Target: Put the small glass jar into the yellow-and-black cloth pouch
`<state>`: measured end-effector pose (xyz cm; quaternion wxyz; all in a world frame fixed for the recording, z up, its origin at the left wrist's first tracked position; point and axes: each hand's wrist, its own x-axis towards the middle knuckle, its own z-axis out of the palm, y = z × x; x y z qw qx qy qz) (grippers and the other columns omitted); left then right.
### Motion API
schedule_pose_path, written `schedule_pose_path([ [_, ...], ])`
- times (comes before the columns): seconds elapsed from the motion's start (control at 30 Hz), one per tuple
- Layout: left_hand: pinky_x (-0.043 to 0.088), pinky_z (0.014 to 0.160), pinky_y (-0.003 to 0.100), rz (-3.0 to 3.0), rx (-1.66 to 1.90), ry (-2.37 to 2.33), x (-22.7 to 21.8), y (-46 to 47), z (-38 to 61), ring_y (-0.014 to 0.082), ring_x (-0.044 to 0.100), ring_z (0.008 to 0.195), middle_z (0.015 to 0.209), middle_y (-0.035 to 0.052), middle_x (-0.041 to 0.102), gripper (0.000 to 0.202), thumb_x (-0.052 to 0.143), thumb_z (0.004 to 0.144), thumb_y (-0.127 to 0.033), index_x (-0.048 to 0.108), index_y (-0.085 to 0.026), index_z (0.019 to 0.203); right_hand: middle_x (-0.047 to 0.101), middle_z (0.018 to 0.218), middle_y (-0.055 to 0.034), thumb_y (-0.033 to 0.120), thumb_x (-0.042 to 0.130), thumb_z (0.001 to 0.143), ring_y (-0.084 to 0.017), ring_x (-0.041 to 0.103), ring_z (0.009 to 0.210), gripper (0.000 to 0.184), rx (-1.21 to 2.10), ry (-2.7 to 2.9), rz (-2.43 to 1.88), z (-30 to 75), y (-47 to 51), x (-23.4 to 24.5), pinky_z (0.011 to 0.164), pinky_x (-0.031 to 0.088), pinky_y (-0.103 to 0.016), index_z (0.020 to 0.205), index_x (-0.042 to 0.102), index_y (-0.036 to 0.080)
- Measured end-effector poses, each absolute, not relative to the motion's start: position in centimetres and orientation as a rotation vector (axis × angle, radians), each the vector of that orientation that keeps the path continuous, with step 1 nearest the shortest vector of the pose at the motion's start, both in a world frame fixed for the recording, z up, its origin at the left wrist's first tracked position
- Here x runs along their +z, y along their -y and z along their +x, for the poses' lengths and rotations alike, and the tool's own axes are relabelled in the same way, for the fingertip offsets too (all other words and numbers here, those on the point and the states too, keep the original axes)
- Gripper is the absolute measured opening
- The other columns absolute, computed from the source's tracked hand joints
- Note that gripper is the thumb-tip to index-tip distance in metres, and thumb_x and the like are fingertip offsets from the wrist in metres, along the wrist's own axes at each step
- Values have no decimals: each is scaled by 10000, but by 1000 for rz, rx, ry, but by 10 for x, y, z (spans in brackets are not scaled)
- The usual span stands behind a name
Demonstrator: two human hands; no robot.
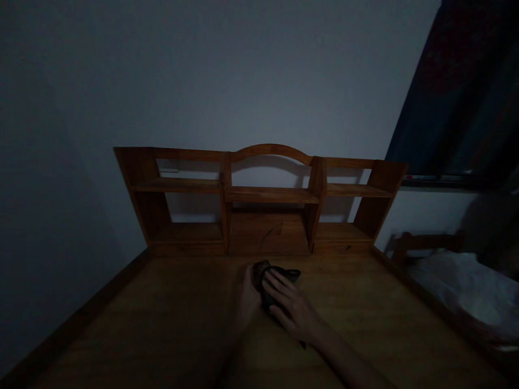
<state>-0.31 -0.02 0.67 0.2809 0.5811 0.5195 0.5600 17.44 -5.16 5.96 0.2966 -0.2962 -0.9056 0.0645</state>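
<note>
A small dark bundle (270,297) is between my two hands, just above or on the wooden desktop. It looks soft, like black cloth or a pouch, with a loop sticking out to the right and a thin end trailing below. The dim light hides its exact kind. My left hand (248,297), blurred, grips its left side, where a brownish part shows at the top. Across the front lies my right hand (294,310), its fingers close together and pressing the bundle, thumb lower down.
The wooden desktop (182,308) has raised side edges. A wooden shelf unit (271,194) with several compartments stands at its back, against a pale wall. On the right are a dark curtain (458,97), a wooden chair back (430,241) and a whitish plastic-like heap (466,292).
</note>
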Motion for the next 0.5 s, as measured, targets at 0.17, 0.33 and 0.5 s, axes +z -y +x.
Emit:
schedule_pose_path([
  [0.17, 452, 1052, 402, 1843, 1474, -1295, 9, 13, 4, 201, 595, 1178, 1298, 100, 608, 444, 464, 872, -172, 479, -225, 1312, 257, 1596, -22, 269, 412, 1013, -242, 177, 1483, 543, 95, 2412, -811, 173, 55, 63, 1192, 277, -497, 1530, 249, 252],
  [0.33, 437, 1071, 432, 1991, 1452, -1258, 8, 14, 3, 233, 549, 1247, 1366, 135, 547, 552, 531, 848, -206, 390, -203, 1382, 270, 1592, -16, 275, 383, 1024, -233, 195, 1479, 505, 156, 2348, -851, 173, 56, 67, 1197, 276, -484, 1519, 284, 262],
  [0.5, 401, 1108, 433, 2036, 1445, -1249, 6, 15, 5, 246, 508, 1300, 1407, 144, 511, 561, 536, 854, -230, 378, -193, 1392, 312, 1575, -8, 283, 352, 1032, -226, 238, 1468, 480, 215, 2242, -859, 173, 55, 69, 1195, 282, -481, 1510, 307, 284],
])
